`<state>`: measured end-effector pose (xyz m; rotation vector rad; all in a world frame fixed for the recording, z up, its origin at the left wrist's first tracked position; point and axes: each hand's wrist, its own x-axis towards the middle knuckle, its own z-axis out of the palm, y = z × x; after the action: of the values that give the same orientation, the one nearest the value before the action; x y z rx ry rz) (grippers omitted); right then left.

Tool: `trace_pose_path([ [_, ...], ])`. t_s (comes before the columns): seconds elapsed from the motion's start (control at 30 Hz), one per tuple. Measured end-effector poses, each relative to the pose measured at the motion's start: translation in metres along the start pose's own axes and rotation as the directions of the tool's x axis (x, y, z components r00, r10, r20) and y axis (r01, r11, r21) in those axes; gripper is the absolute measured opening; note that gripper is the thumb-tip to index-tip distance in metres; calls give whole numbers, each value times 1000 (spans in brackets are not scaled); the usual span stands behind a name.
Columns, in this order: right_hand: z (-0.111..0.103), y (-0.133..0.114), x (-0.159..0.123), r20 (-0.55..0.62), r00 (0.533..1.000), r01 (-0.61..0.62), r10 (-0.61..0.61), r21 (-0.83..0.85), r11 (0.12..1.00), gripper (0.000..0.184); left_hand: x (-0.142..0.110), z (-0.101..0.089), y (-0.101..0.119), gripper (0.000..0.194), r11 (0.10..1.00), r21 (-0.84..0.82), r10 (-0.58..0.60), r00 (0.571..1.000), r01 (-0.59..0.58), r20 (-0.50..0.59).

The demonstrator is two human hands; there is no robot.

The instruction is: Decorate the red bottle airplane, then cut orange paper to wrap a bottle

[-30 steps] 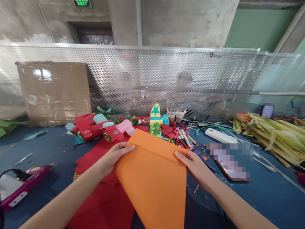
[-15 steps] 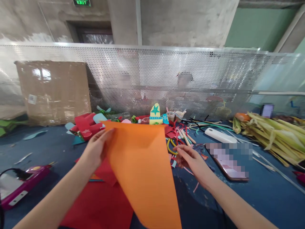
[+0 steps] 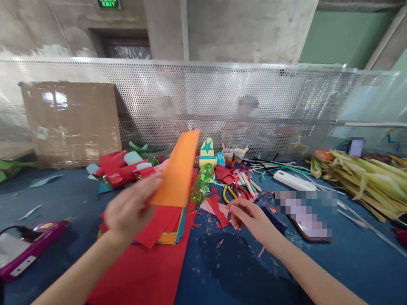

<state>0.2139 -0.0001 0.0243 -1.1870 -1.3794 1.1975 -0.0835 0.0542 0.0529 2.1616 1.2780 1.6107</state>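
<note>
My left hand (image 3: pixel 130 212), blurred by motion, grips a sheet of orange paper (image 3: pixel 179 173) by its near-left edge. The sheet is turned at a steep angle and stands raised above a stack of coloured sheets (image 3: pixel 165 226), red on top, with orange and blue edges showing. Beneath that stack lies a larger red sheet (image 3: pixel 143 271). My right hand (image 3: pixel 249 214) hovers to the right of the paper, fingers loosely curled and nothing visible in them. Near its fingertips are yellow-and-red scissors or pliers handles (image 3: pixel 227 195) and red and pink paper scraps (image 3: pixel 216 207).
Behind are a green plastic bottle (image 3: pixel 200 186), a yellow paper piece with a teal star (image 3: pixel 206 146) and a red paper craft (image 3: pixel 116 167). A phone (image 3: pixel 310 226), white device (image 3: pixel 294 180) and corn husks (image 3: pixel 365 178) lie right. A purple power strip (image 3: pixel 38 245) sits left.
The orange sheet has swung up and away from me, turning more edge-on, and uncovers the paper stack and green bottle. My right hand has barely moved.
</note>
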Motion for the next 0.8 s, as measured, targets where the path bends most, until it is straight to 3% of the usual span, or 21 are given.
trace_pose_path([
  [0.03,-1,1,0,2,1000,4,-4,-24,1000,33,-4,12,4,27,975,113,175,973,-193,149],
  [0.1,-2,2,0,0,999,32,-33,-98,995,29,-11,34,8,28,866,183,370,842,-466,393],
  [0.13,-3,2,-1,-3,998,59,-60,-156,986,27,-14,43,9,29,816,189,415,781,-546,466],
  [0.2,-6,1,-1,-5,991,125,-133,-303,945,24,-20,56,7,32,742,204,476,715,-639,511],
  [0.3,-8,-6,0,9,976,181,-216,-581,794,20,-28,62,4,35,705,237,490,700,-669,519],
  [0.43,-13,-12,10,36,982,134,-188,-830,541,16,-32,61,4,34,702,277,456,713,-656,533],
  [0.6,-25,-14,37,14,993,59,-121,-925,376,12,-32,63,2,35,748,301,375,751,-592,544],
  [0.8,-35,-15,72,-23,1000,-25,13,-961,276,11,-33,65,1,38,751,311,342,745,-583,572],
])
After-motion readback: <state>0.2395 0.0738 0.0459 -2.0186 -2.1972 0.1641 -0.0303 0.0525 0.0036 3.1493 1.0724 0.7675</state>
